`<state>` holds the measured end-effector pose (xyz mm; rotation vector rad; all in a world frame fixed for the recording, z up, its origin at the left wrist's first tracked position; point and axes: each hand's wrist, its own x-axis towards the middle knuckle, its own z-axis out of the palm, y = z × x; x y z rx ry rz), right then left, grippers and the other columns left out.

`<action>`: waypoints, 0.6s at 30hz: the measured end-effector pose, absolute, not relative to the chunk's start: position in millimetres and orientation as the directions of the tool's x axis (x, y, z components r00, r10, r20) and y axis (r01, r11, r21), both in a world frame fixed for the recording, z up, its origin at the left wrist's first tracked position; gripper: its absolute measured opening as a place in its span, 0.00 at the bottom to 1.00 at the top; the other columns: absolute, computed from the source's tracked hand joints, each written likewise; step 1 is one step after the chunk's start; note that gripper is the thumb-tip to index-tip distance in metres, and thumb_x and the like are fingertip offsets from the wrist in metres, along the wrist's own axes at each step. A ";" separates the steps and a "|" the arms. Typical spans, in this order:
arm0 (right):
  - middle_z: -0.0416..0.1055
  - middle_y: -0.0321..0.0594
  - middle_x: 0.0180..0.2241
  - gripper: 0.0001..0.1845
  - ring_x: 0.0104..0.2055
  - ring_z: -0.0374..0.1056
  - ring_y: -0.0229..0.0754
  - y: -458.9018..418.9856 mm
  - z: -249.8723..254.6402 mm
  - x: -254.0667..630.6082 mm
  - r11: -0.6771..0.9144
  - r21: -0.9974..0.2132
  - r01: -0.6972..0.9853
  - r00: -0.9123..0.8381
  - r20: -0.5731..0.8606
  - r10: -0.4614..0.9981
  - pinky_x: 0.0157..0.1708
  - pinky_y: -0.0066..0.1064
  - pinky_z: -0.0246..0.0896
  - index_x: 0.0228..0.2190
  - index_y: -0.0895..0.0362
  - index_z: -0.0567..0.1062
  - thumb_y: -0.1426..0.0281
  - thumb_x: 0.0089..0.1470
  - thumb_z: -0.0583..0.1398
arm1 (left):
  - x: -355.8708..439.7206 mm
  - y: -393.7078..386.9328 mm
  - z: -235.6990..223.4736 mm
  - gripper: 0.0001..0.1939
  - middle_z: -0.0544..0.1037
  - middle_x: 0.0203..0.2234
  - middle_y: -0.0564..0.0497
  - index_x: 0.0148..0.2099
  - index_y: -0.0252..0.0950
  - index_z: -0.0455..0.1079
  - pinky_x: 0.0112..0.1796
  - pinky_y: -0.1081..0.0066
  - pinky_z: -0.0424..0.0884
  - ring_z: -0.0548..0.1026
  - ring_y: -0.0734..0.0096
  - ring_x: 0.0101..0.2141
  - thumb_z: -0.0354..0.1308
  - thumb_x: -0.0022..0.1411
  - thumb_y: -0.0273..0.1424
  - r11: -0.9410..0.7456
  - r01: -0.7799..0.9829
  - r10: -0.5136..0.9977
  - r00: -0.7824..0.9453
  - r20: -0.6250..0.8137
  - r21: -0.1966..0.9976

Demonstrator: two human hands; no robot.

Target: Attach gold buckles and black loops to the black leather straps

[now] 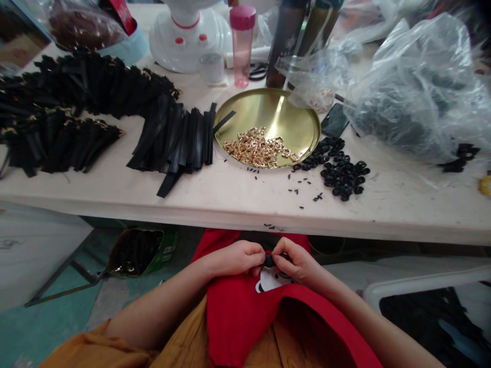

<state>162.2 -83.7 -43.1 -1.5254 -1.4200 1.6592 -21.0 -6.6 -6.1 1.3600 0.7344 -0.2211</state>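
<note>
Over a red apron (238,317) in my lap, my left hand (247,257) and my right hand (293,259) come close together. Both pinch one small black piece (269,260), which looks like a strap or loop; my fingers cover most of it. On the table above them, gold buckles (255,149) lie heaped on a round gold tray (276,110). Left of the tray are flat black straps (187,138) in an overlapping row. To its right sits a pile of small black loops (343,176).
Bundles of black straps with gold fittings (88,82) cover the table's left side. Behind the tray stand a pink bottle (242,51), dark bottles (286,41) and a white appliance (187,38). Plastic bags (422,92) fill the right. A bin (166,250) sits below the table's front edge.
</note>
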 end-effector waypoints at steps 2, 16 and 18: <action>0.64 0.31 0.20 0.04 0.20 0.57 0.33 -84.6 -39.0 163.5 -0.332 -0.897 0.291 -0.312 -0.417 0.854 0.18 0.24 0.50 0.28 0.54 0.63 0.68 0.51 0.54 | -21.8 -8.7 -7.8 0.15 0.66 0.18 0.56 0.24 0.34 0.60 0.24 0.78 0.58 0.61 0.79 0.21 0.44 0.59 0.37 0.239 0.535 0.260 0.769 -0.584 0.811; 0.63 0.31 0.22 0.08 0.22 0.60 0.34 -90.5 -47.8 147.9 -0.365 -0.912 0.189 -0.127 -0.391 0.911 0.21 0.26 0.55 0.36 0.54 0.60 0.67 0.52 0.52 | -23.0 -8.2 -6.5 0.09 0.63 0.19 0.57 0.27 0.34 0.61 0.22 0.78 0.56 0.60 0.79 0.21 0.48 0.55 0.34 0.149 0.509 0.300 0.794 -0.529 0.848; 0.63 0.31 0.23 0.08 0.22 0.60 0.34 -91.6 -48.6 146.9 -0.390 -0.903 0.178 -0.090 -0.410 0.908 0.22 0.27 0.56 0.35 0.54 0.61 0.66 0.52 0.52 | -20.4 -10.8 -10.7 0.09 0.64 0.19 0.57 0.27 0.34 0.62 0.22 0.78 0.56 0.61 0.78 0.20 0.47 0.56 0.34 0.091 0.528 0.332 0.783 -0.525 0.845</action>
